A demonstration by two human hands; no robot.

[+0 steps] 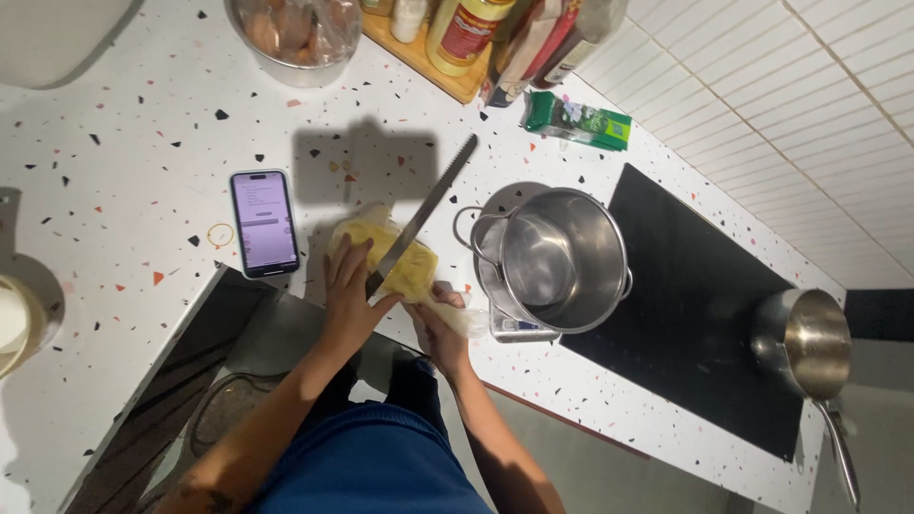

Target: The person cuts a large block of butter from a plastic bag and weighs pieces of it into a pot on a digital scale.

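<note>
My left hand [347, 290] lies on one yellow block in a clear wrapper [395, 255], fingers [339, 259] spread flat along its near side and pressing it to the bench [143, 143]. My right hand [438, 324] is just beside it, fingers curled tight round the handle of one long serrated knife [428, 211]; the handle itself is hidden in my grip. The blade runs up and away from those fingers, lying across the top of the block, its tip pointing past it.

Just right of my right fingers stands one steel pot [557, 259] on one small scale [514, 328], touching it. Farther right, one black hob [695, 305] carries one saucepan [814, 343]. Left of my left fingers lie one phone [264, 224] and, beyond it, one rubber band [220, 235]. Well above my fingers I count one bowl of eggs [290, 33], one green packet [578, 122] and one wooden tray [419, 57] of bottles, too crowded to count.
</note>
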